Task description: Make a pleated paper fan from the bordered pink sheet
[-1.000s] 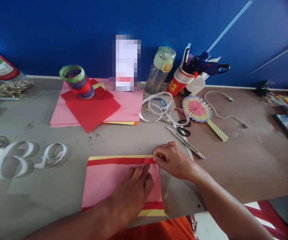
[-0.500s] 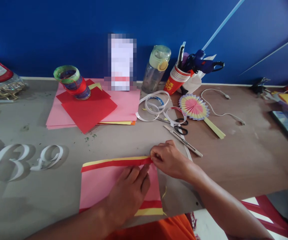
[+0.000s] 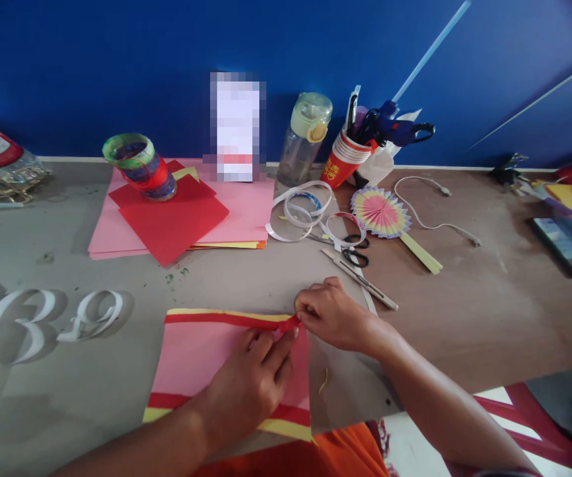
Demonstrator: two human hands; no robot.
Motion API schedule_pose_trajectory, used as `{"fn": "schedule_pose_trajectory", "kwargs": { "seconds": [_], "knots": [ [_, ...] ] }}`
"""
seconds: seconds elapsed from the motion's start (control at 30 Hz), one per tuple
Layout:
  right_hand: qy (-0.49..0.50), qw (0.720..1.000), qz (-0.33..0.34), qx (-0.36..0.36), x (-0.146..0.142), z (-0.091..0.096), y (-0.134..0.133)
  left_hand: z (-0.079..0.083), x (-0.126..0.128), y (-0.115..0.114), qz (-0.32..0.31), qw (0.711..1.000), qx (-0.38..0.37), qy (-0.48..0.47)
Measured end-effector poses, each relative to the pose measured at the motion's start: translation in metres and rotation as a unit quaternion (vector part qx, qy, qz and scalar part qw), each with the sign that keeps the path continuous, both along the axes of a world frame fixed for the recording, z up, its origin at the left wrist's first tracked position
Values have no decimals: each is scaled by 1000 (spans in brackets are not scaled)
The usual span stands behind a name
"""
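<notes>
A pink paper sheet (image 3: pixel 191 358) with red and yellow strips along its upper and lower edges lies before me. My right hand (image 3: pixel 333 315) is closed in a pinch on its upper right corner. Close beside it, my left hand (image 3: pixel 256 377) rests over the sheet, its bent fingers gripping the red strip near that corner. Between the two hands the edge is bent up a little. The left forearm covers part of the sheet's lower edge. A thin yellow scrap (image 3: pixel 323 381) lies just right of the sheet.
Beyond my hands lie a craft knife (image 3: pixel 360 279), scissors (image 3: pixel 356 257), tape rings (image 3: pixel 346 228) and a pleated paper fan (image 3: pixel 380 211). Farther back stand a bottle (image 3: pixel 305 139), red paper cups (image 3: pixel 343 159) and a painted cup (image 3: pixel 141 169) on red paper (image 3: pixel 171 222). White paper curls (image 3: pixel 101 315) lie left.
The sheet has turned slightly, and its upper edge now bends near the right corner between my hands. My left hand has shifted slightly left. The view has moved a little.
</notes>
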State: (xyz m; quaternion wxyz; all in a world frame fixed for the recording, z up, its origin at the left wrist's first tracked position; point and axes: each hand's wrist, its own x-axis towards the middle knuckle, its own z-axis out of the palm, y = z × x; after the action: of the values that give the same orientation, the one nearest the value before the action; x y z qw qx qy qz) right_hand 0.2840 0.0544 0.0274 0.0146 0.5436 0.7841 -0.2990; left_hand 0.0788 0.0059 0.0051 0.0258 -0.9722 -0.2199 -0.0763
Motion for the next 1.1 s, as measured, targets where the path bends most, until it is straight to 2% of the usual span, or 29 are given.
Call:
{"fn": "schedule_pose_trajectory", "kwargs": {
  "seconds": [0.17,0.47,0.8,1.1],
  "knots": [
    [21,1000,2,-7,2,3,-1,0,0,-3,1,1000,3,10],
    [83,996,-14,-15,2,19,-9,-1,4,-5,26,999,-15,14],
    [87,996,-13,-18,3,13,-9,2,3,-5,16,999,-19,21],
    [70,998,2,-3,2,16,-10,-5,2,-8,6,1000,7,15]
  ]
}}
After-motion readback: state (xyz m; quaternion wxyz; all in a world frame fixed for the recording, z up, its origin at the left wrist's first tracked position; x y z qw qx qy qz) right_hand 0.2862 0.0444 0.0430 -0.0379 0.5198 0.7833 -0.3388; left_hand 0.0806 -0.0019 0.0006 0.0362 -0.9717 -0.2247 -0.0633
